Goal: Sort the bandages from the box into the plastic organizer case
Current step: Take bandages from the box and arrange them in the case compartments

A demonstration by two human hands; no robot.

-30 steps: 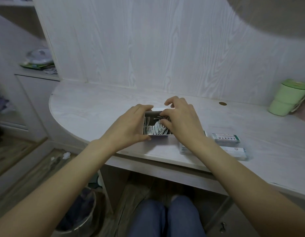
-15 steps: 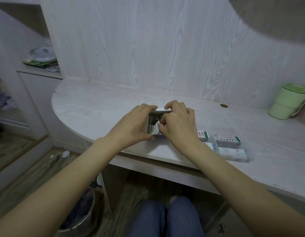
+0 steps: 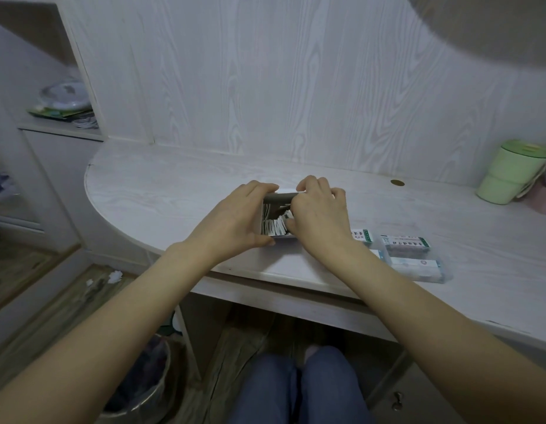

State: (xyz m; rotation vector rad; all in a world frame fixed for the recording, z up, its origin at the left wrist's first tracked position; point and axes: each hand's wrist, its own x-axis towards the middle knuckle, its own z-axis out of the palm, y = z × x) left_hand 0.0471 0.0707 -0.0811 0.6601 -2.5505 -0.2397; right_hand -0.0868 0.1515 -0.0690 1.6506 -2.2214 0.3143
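Head view: the box (image 3: 273,220) sits between both hands, its long axis running away from the person, open top up, bandages (image 3: 276,225) standing packed inside. The left hand (image 3: 235,220) grips its left wall, fingers curled over the far end. The right hand (image 3: 319,215) curls into the box onto the bandages; its fingertips are hidden, the exact pinch unclear. The plastic organizer case (image 3: 414,258), right of the right wrist, is partly covered by the forearm. All rests on a pale wood-grain desk (image 3: 173,191); a green cup (image 3: 510,172) stands far right.
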